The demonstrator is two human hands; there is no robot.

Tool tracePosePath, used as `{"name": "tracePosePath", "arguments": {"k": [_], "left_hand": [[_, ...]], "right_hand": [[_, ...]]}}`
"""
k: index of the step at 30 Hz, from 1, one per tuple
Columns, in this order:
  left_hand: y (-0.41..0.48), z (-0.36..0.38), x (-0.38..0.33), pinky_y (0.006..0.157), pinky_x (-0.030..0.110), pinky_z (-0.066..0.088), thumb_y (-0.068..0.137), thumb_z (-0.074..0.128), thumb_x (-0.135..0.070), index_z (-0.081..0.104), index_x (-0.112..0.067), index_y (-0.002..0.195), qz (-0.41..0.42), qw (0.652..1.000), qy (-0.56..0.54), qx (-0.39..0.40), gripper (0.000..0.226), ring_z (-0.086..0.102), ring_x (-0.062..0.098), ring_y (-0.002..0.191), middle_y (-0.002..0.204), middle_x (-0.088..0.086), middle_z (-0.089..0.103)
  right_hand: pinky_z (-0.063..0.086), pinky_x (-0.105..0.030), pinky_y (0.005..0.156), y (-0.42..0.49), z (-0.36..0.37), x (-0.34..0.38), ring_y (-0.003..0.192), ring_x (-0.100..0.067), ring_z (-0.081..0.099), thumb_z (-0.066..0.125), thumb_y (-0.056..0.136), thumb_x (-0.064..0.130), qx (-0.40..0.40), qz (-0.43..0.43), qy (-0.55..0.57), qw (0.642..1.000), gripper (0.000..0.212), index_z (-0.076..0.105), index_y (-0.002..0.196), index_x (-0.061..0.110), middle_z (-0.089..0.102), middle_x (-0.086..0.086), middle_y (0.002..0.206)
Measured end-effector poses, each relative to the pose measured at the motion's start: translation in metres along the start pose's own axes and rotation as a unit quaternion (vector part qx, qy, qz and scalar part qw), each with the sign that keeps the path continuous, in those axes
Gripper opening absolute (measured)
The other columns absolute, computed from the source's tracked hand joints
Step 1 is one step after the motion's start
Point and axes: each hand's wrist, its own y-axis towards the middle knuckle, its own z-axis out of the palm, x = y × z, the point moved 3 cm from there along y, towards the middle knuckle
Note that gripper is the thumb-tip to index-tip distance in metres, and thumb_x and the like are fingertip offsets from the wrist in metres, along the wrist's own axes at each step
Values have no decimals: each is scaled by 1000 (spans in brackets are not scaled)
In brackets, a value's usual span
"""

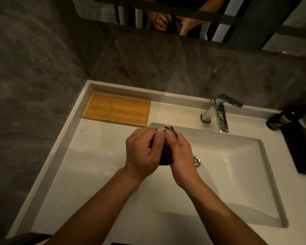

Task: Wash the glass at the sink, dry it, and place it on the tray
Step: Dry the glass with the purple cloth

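Observation:
Both my hands meet over the left edge of the white sink basin. Between them is a clear glass; only its rim shows above my fingers. A dark purple cloth is bunched between my palms, against the glass. My left hand is closed around the cloth and the glass from the left. From the right, my right hand grips the glass. The bamboo tray lies bare on the counter at the back left, apart from my hands.
A chrome tap stands behind the basin, no water running. The drain sits just right of my right hand. A dark bottle stands on a black mat at the right. A mirror hangs above the grey wall.

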Motion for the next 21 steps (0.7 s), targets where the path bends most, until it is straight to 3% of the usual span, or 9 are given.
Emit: {"name": "tracePosePath", "arguments": {"k": [4,8,11,13,16,18,21], "left_hand": [[-9,-1,4,55,21,42,103,47,-32,67,-1,76,9,1000,-11,-18,45,52,12,59,63,6,60],[-17,-4,11,54,24,41,106,38,-45,64,2,76,11,999,-39,-22,62,52,17,58,64,8,60],[-17,-9,18,51,27,39,103,43,-30,60,3,70,-11,998,-56,-3,49,49,19,54,63,3,54],[-12,-10,19,48,30,40,100,42,-22,59,2,69,-28,998,-55,21,43,50,21,52,60,6,53],[-5,-7,12,51,18,39,102,40,-23,60,-6,73,-22,998,-28,57,40,48,10,53,62,-4,49],[-3,-6,6,55,12,35,103,39,-22,62,-7,74,-12,998,-27,55,40,46,6,54,64,-7,49],[-10,-9,8,54,16,38,105,40,-29,62,-1,75,-6,998,-62,23,47,50,12,57,65,0,53]], "right_hand": [[61,-56,99,1,-2,-2,108,-35,76,60,97,57,11,60,87,994,42,78,105,21,80,-17,108],[61,-45,99,-4,-1,-11,114,-32,76,55,102,53,57,184,218,957,53,73,124,9,78,-21,122],[60,-43,97,-3,-2,-11,105,-27,77,57,101,52,73,164,193,965,47,76,113,11,80,-17,111],[60,-48,100,-4,-1,-9,108,-28,76,66,88,62,65,127,148,979,54,76,111,14,80,-15,110],[59,-55,104,-7,5,-9,116,-33,73,72,68,75,55,91,118,987,70,75,113,22,78,-14,115],[60,-56,102,-7,7,-10,111,-33,75,67,74,71,45,83,129,987,61,77,109,21,80,-12,108],[60,-48,98,-5,7,-10,100,-28,76,65,84,58,60,135,198,969,49,79,103,15,82,-11,98]]}}
